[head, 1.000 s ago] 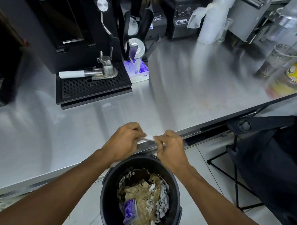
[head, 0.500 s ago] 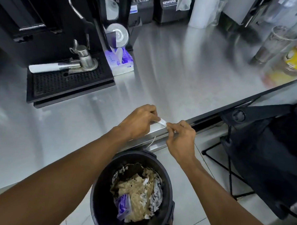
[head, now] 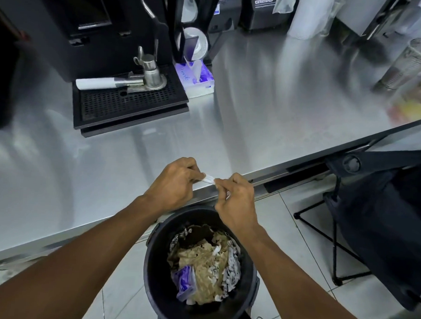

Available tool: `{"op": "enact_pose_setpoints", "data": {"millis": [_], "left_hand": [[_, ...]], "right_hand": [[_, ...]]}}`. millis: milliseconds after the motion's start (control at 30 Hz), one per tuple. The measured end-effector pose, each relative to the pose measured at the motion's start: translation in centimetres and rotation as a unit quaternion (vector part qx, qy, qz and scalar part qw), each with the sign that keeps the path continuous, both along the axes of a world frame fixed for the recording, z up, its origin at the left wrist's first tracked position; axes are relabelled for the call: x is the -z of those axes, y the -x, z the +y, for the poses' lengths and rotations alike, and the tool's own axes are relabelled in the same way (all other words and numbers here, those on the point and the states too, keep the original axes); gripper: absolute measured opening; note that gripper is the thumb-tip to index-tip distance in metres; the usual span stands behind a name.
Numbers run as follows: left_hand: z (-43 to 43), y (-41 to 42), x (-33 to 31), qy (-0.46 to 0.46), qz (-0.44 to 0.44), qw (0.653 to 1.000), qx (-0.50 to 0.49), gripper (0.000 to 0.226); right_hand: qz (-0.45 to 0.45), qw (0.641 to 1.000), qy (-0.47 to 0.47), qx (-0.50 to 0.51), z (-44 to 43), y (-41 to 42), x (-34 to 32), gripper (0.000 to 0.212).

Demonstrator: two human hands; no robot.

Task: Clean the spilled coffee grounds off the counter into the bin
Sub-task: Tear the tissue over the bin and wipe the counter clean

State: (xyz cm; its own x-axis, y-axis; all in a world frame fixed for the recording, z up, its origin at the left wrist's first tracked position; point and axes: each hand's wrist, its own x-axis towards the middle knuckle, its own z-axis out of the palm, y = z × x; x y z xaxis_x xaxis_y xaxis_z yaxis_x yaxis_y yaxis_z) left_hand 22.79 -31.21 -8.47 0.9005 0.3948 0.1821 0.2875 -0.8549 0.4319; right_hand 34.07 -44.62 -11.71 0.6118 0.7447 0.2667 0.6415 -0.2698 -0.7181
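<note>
My left hand (head: 176, 182) and my right hand (head: 236, 204) meet at the front edge of the steel counter (head: 267, 108), just above the black bin (head: 153, 260). Both pinch a small white scrap of tissue (head: 209, 178) stretched between the fingertips. The bin stands on the tiled floor below the counter edge and holds brown crumpled paper, white shreds and a purple wrapper. I see no coffee grounds on the shiny counter surface.
A black drip tray (head: 125, 107) with a white-handled portafilter (head: 104, 83) sits at the back left under a black machine. A purple tissue pack (head: 196, 79) lies beside it. Blurred jars (head: 406, 69) stand far right. A dark folding chair (head: 380, 215) is on the right.
Both hands stay pinched on the tissue scrap at the counter edge over the bin. The view has shifted slightly; the hands have barely moved relative to the bin.
</note>
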Motion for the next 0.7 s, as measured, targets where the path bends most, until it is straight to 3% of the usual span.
{"op": "enact_pose_setpoints", "data": {"millis": [400, 600, 700], "left_hand": [[-1.2, 7.1, -0.2, 0.014, 0.022, 0.999, -0.021, 0.034], [2.0, 0.3, -1.3, -0.054, -0.030, 0.998, 0.028, 0.018], [3.0, -5.8, -0.4, -0.090, -0.020, 0.993, 0.068, 0.023]], "right_hand": [[-0.011, 0.987, 0.089, -0.133, -0.1, 3.6, -1.6, 0.017], [-0.032, 0.996, 0.072, -0.037, 1.4, -1.2, -3.7, 0.017], [-0.067, 0.993, 0.090, 0.035, 1.5, -4.9, -3.8, 0.015]]}}
